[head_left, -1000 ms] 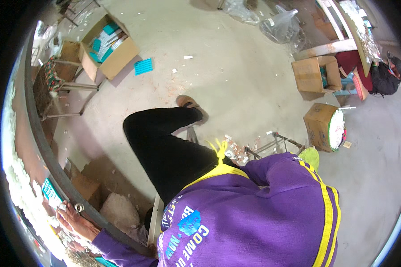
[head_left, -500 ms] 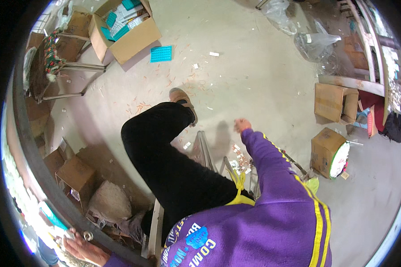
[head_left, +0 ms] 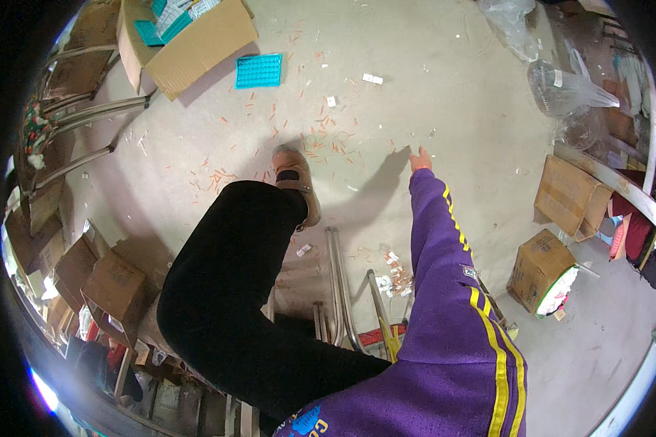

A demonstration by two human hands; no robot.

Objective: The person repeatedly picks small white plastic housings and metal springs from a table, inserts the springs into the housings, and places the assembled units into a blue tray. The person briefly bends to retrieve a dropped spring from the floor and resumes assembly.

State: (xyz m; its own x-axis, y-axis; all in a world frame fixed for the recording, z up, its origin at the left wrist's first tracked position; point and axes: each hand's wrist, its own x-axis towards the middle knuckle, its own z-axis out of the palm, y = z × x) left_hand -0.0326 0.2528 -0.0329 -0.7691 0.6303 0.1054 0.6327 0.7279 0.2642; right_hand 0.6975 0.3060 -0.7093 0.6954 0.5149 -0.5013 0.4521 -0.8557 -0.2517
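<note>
Right hand point(head_left: 420, 159), at upper centre of the frame, reaches down toward the floor point(head_left: 444, 87) at the end of a purple sleeve point(head_left: 444, 277) with yellow stripes; the fingers appear loosely extended and hold nothing, though the hand is too small to tell more. Left hand is out of the frame. The hand's shadow falls on the floor just to its left.

Open room: the widest bare stretch of floor lies in the upper centre and upper right, around and beyond the hand. A black-trousered leg point(head_left: 233, 291) crosses the middle of the frame, ending in a brown shoe point(head_left: 297, 182) planted left of the hand. Metal tubes point(head_left: 339, 284) of a frame stand below the shoe, between leg and sleeve.

Surface: pale concrete, strewn with small orange scraps point(head_left: 321, 124) thickest near the shoe and hand, and with paper bits point(head_left: 393, 266) beside the tubes.

Containers: an open carton point(head_left: 197, 44) at upper left holds teal and white packs; a teal tray point(head_left: 258, 71) lies flat just right of it. Closed cartons point(head_left: 116, 284) line the left edge. At right, one carton point(head_left: 572, 197) stands closed, another point(head_left: 539, 269) lies tipped with white contents at its mouth. Clear plastic bags point(head_left: 561, 87) sit at upper right.
</note>
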